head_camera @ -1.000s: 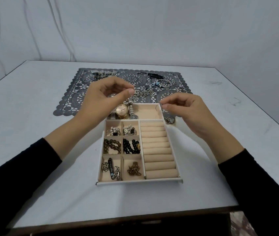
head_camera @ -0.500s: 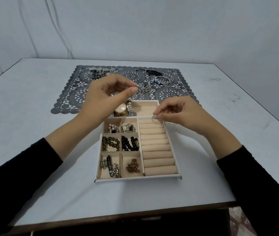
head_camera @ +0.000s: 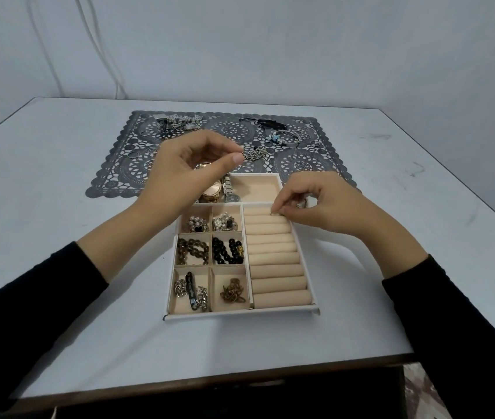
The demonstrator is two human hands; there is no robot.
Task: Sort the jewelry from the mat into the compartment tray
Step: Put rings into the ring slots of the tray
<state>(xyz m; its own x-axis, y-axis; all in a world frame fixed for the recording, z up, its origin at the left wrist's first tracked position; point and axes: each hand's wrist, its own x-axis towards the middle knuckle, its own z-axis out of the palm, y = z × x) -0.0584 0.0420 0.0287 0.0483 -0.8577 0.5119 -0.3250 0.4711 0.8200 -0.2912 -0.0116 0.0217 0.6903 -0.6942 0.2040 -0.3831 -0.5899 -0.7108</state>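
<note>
A white compartment tray [head_camera: 240, 313] lies on the table, in front of a grey lace mat [head_camera: 137, 170]. My right hand [head_camera: 325, 204] pinches a small ring [head_camera: 273, 212] and holds it down at the far end of the beige ring rolls [head_camera: 273, 255], by the first groove. Above the tray's back left corner hovers my left hand [head_camera: 186, 173], thumb and forefinger pinched on a small metal piece [head_camera: 241, 155] too tiny to identify. Two watches [head_camera: 211, 192] lie in the back compartment, partly hidden by that hand. The small left compartments hold beads, brooches and chains.
Several pieces stay on the mat: a silver pile [head_camera: 176, 122] at the back left, a black cord [head_camera: 267, 122], a beaded bangle [head_camera: 285, 137], a small chain [head_camera: 255, 154] and loose rings [head_camera: 133, 155]. The table's front edge is close to my body.
My right hand has come down from above the tray's back compartment to the ring rolls, carrying the ring. My left hand has stayed raised in the same pinch.
</note>
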